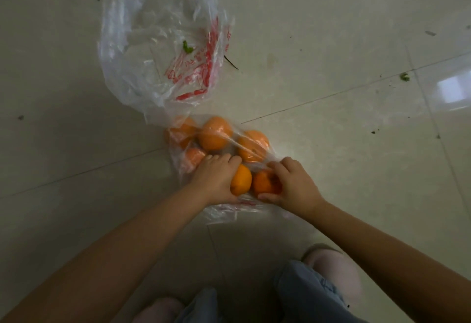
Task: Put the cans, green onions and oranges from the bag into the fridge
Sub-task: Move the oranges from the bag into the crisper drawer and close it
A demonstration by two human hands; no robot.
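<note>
Both hands gripped fruit: left hand (216, 177) clasped one orange (240, 179), right hand (293, 185) another (263, 182). Beyond the knuckles, loose oranges (215, 136) lay in thin plastic (219, 210), liable to roll away if snagged.

A pale tiled floor (331, 29) was seen beneath everything, crossed by thin dark grout lines that ran out to either side of the hands. A bright window reflection (452, 88) was thrown on the tiles far to the right of the hands and beyond them. A small green scrap (404, 77) lay just left of that reflection. Dark specks were scattered over the tiles. Pink slippers (334, 269) and blue trouser legs (305, 294) were seen nearer than the hands.
</note>
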